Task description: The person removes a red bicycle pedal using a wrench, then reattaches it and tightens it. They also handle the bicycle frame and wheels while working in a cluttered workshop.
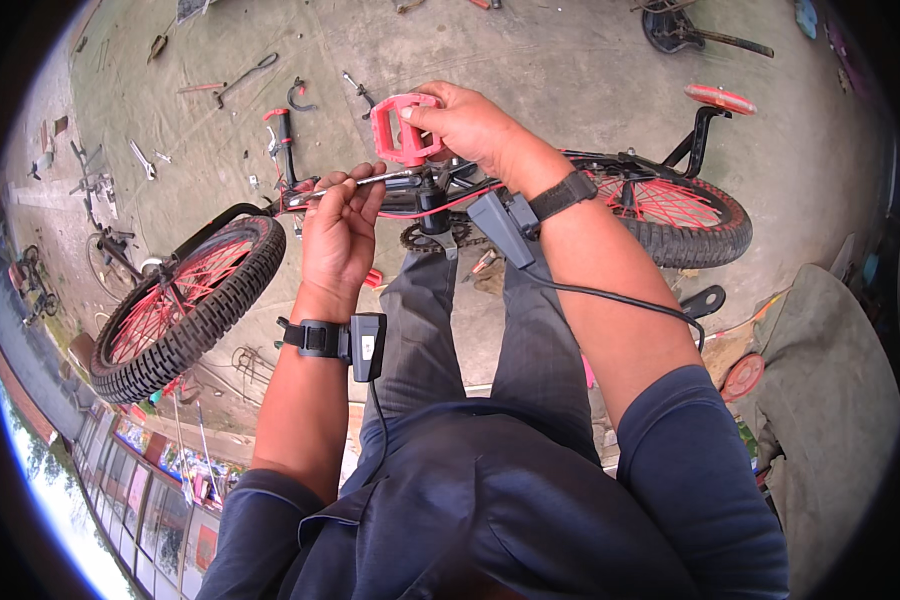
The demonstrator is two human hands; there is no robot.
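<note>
A small black bicycle with red spokes lies across in front of me, its knobby tyre [192, 312] on the left and another tyre [692, 240] on the right. My right hand [478, 128] grips a red bicycle pedal [406, 130] by its right side, above the middle of the frame. My left hand [342, 222] is closed around a slim metal wrench [382, 178]. The wrench's far end reaches the spot just under the pedal, by the crank area. Whether it sits on the pedal's axle I cannot tell. A toothed chainring [420, 238] shows below, between my knees.
A red-rimmed training wheel [720, 98] sticks up at the right on a black bracket. Several tools lie on the concrete floor, among them a wrench [142, 158] at the left. A black saddle [670, 28] lies at the far right. Grey-green cloth [820, 380] drapes at my right.
</note>
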